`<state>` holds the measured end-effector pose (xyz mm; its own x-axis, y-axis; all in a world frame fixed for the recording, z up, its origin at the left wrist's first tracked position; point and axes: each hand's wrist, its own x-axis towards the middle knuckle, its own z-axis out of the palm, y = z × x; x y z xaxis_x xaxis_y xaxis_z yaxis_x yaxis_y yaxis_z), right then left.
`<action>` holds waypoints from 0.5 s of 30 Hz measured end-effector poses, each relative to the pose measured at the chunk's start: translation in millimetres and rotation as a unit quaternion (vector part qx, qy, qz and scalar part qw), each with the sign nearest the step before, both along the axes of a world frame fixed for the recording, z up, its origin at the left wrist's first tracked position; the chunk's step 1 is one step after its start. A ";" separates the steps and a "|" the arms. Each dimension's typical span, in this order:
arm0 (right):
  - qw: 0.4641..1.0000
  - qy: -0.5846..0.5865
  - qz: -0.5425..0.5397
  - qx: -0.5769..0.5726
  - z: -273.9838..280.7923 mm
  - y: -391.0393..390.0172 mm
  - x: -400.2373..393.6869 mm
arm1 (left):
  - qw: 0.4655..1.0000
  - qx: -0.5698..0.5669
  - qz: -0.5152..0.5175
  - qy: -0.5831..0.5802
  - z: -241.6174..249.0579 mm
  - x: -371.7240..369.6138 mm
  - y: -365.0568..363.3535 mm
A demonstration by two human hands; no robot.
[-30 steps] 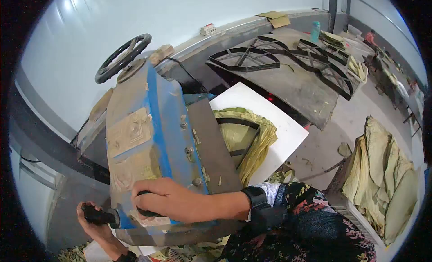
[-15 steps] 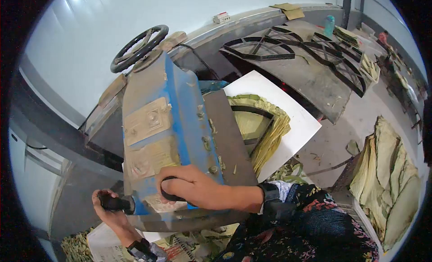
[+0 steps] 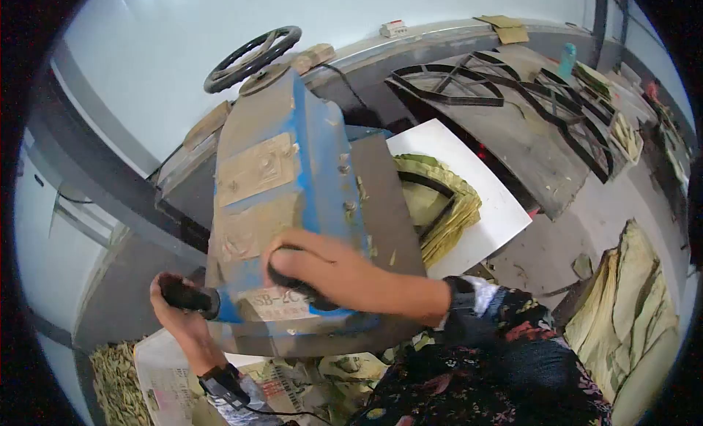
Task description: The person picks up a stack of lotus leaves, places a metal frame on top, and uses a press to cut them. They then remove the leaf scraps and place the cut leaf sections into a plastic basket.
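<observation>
A dusty blue press head (image 3: 253, 206) with a partly readable "SB-2C" label stretches in front of me. My left hand (image 3: 179, 305) is wrapped round a black handle (image 3: 187, 296) at its near left corner. Blurred a little by motion, my right hand (image 3: 311, 265) is closed round the other black handle (image 3: 289, 279) on the near end. Beside the press head's right edge, a black cutting die (image 3: 437, 225) lies on a stack of yellow-green leaves (image 3: 469, 199). That stack rests on a white board (image 3: 498, 221), and the press head hides part of it.
Several black metal frames (image 3: 447, 86) lie on a grey table (image 3: 542, 170) at the back right. A handwheel (image 3: 253, 58) tops the press. Large dried leaves (image 3: 630, 301) are piled at the right; leaf scraps (image 3: 117, 382) lie at lower left. A turquoise bottle (image 3: 567, 60) stands far right.
The view has shifted and tilted, so the scene sits further right. My right hand has moved up slightly, uncovering the label. Both hands keep hold of the handles.
</observation>
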<state>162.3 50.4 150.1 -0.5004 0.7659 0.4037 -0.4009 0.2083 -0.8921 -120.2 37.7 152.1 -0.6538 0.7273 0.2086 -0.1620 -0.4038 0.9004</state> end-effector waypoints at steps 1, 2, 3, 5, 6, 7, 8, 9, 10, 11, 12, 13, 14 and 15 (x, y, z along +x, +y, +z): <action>0.999 -0.025 -0.030 0.009 5.5 -3.1 12.9 | 1.000 0.004 0.001 0.012 2.5 9.9 -3.7; 0.997 -0.050 -0.059 0.019 9.8 -4.5 26.0 | 1.000 0.002 -0.003 0.031 3.4 16.2 -7.6; 0.998 -0.045 -0.047 0.001 12.0 -4.0 37.9 | 1.000 0.001 0.011 0.029 7.3 25.5 -13.4; 0.998 -0.059 -0.019 0.004 12.4 5.8 62.3 | 0.995 0.024 -0.091 0.016 15.2 44.7 -24.7; 0.996 -0.070 -0.041 0.038 15.6 7.7 71.1 | 0.993 0.025 -0.105 0.047 14.9 47.4 -25.9; 0.996 -0.049 -0.067 -0.025 19.4 5.2 74.7 | 0.990 0.024 -0.117 0.080 14.6 48.2 -24.5; 0.996 -0.029 -0.083 -0.022 20.5 9.5 79.5 | 0.989 0.036 -0.101 0.103 13.9 53.5 -19.9; 0.997 -0.008 -0.062 -0.041 27.4 9.2 88.2 | 0.987 0.049 -0.085 0.128 15.3 61.5 -15.5; 0.996 -0.040 -0.075 -0.008 32.7 10.7 95.4 | 0.983 0.049 -0.107 0.142 18.9 73.1 -15.7; 0.990 -0.065 -0.124 -0.033 36.9 9.5 98.8 | 0.978 0.049 -0.131 0.157 21.8 85.4 -15.4; 0.987 -0.052 -0.138 -0.061 38.6 9.8 104.2 | 0.976 0.055 -0.175 0.115 24.2 95.5 -16.5; 0.988 -0.038 -0.139 -0.047 35.7 14.2 111.8 | 0.971 0.061 -0.217 0.075 25.7 103.5 -16.9; 0.984 -0.048 -0.168 -0.045 34.6 16.4 119.1 | 0.970 0.059 -0.222 0.083 25.8 109.9 -16.0; 0.985 -0.038 -0.162 -0.047 29.0 24.9 131.8 | 0.969 0.055 -0.226 0.089 24.2 113.8 -14.8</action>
<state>294.1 75.3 179.1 -0.2499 0.9222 0.2951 -0.2591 0.2300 -0.9381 -6.4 22.9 176.3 -0.2208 0.8976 0.3815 -0.1900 -0.4233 0.8859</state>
